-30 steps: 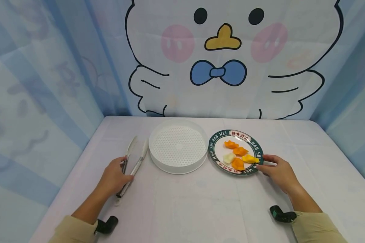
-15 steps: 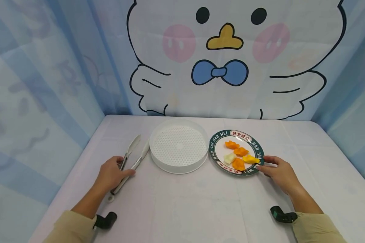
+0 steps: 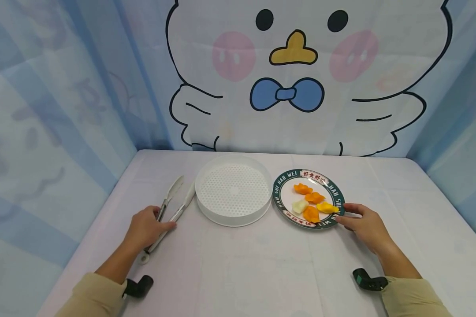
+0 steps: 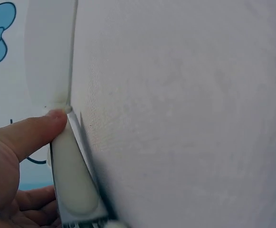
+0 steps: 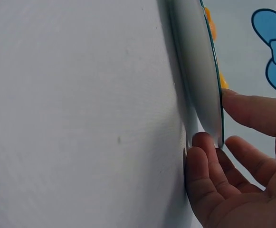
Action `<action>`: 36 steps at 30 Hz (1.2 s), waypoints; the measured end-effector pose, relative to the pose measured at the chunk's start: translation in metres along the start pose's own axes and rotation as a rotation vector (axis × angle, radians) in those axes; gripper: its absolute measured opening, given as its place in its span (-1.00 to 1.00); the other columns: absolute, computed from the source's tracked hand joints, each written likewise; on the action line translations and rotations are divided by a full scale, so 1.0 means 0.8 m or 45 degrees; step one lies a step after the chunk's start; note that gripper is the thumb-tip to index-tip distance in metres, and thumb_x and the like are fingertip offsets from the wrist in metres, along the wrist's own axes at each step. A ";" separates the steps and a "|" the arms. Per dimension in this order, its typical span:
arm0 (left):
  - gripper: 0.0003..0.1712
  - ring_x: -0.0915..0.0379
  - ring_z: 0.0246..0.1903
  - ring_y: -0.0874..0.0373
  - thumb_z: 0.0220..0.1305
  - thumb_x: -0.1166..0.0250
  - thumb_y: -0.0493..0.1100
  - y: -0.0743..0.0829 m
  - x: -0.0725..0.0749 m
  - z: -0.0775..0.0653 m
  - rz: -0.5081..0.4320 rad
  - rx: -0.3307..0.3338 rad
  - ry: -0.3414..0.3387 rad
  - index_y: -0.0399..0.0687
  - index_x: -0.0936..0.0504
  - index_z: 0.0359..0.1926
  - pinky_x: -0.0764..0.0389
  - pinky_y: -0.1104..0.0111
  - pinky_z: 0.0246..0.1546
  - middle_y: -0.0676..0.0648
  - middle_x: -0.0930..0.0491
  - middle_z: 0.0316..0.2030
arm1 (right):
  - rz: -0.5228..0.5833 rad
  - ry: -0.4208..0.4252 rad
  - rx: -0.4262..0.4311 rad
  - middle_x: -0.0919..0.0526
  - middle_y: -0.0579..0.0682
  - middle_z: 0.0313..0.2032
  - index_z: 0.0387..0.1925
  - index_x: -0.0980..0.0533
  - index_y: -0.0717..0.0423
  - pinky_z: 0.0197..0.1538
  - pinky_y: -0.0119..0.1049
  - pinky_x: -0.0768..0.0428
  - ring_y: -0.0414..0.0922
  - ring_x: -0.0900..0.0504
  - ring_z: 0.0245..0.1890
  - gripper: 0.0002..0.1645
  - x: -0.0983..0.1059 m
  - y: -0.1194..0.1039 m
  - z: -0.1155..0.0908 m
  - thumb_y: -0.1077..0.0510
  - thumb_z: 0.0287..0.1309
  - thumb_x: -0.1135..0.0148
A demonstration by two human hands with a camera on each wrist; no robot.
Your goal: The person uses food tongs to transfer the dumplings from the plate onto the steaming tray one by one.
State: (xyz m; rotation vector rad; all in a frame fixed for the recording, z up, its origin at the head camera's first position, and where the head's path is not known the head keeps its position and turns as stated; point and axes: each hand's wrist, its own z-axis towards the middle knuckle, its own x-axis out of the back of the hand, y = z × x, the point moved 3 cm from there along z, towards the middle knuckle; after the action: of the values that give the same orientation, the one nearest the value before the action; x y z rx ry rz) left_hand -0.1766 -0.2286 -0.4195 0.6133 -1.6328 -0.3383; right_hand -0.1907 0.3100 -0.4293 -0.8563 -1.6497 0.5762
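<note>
A pair of tongs [image 3: 187, 199] with whitish tips lies spread at the left, and my left hand [image 3: 144, 226] grips it around its two arms. In the left wrist view the thumb [image 4: 38, 133] presses on one arm [image 4: 73, 175]. At the right, my right hand [image 3: 362, 224] pinches the green-rimmed plate [image 3: 277, 193] by its right edge, thumb above and fingers below or beside the rim. On that plate are several small food-like pieces: orange ones [image 3: 311, 214], a yellow one [image 3: 327, 208] and a pale one [image 3: 299, 206].
Between tongs and plate stands a round white tray [image 3: 234, 189] with a perforated bottom; one tong tip is close beside it. A white cloth [image 3: 254, 273] covers the table. Printed curtains [image 3: 285, 132] close off the back and sides.
The left hand has shifted the tongs slightly, their handle end moving left and a little away. The right hand and the plate keep their places.
</note>
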 end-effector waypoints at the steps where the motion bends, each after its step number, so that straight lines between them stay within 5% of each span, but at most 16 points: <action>1: -0.13 -0.47 -0.01 -0.31 0.15 -0.47 -0.03 0.000 0.000 0.000 -0.008 -0.001 0.005 -0.62 -0.34 0.22 -0.53 -0.08 -0.05 -0.53 -0.47 0.06 | 0.002 0.001 -0.001 -0.21 0.41 0.38 0.45 -0.14 0.38 0.22 0.11 -0.44 0.24 -0.48 0.17 -0.08 0.000 0.000 0.000 -0.10 0.33 -0.26; 8: -0.22 -0.40 0.09 -0.38 0.22 -0.34 -0.10 -0.002 0.006 -0.003 -0.043 -0.017 0.109 -0.57 -0.33 0.28 -0.44 -0.15 0.03 -0.53 -0.41 0.16 | 0.016 0.008 0.000 -0.21 0.41 0.38 0.44 -0.15 0.38 0.21 0.10 -0.45 0.23 -0.49 0.15 -0.07 -0.002 0.002 0.000 -0.09 0.32 -0.28; 17: -0.23 -0.45 -0.05 -0.32 0.26 -0.26 -0.05 0.002 0.021 -0.011 -0.055 -0.049 0.185 -0.52 -0.32 0.32 -0.49 -0.12 -0.11 -0.51 -0.44 0.12 | 0.025 0.005 -0.014 -0.20 0.41 0.39 0.45 -0.13 0.39 0.22 0.11 -0.44 0.24 -0.48 0.16 -0.07 -0.004 0.004 -0.001 -0.08 0.33 -0.28; 27: -0.25 -0.52 -0.21 -0.18 0.28 -0.36 -0.01 0.007 0.034 -0.023 -0.124 -0.149 0.383 -0.49 -0.40 0.26 -0.54 0.00 -0.26 -0.41 -0.53 -0.08 | 0.022 0.016 -0.012 -0.19 0.41 0.39 0.46 -0.11 0.38 0.22 0.12 -0.43 0.25 -0.46 0.17 -0.07 -0.004 0.001 0.000 -0.06 0.33 -0.27; 36: -0.27 -0.53 -0.13 -0.20 0.28 -0.36 -0.02 0.035 0.038 -0.031 -0.088 -0.237 0.326 -0.46 -0.42 0.28 -0.58 -0.03 -0.23 -0.43 -0.54 0.02 | 0.025 0.029 -0.007 -0.19 0.41 0.39 0.48 -0.08 0.37 0.20 0.08 -0.46 0.24 -0.45 0.17 -0.05 -0.004 0.000 0.002 -0.03 0.32 -0.29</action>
State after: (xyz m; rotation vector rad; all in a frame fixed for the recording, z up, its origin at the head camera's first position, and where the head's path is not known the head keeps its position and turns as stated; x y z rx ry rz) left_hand -0.1597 -0.2200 -0.3757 0.5486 -1.3209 -0.4388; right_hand -0.1921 0.3076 -0.4316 -0.8815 -1.6245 0.5737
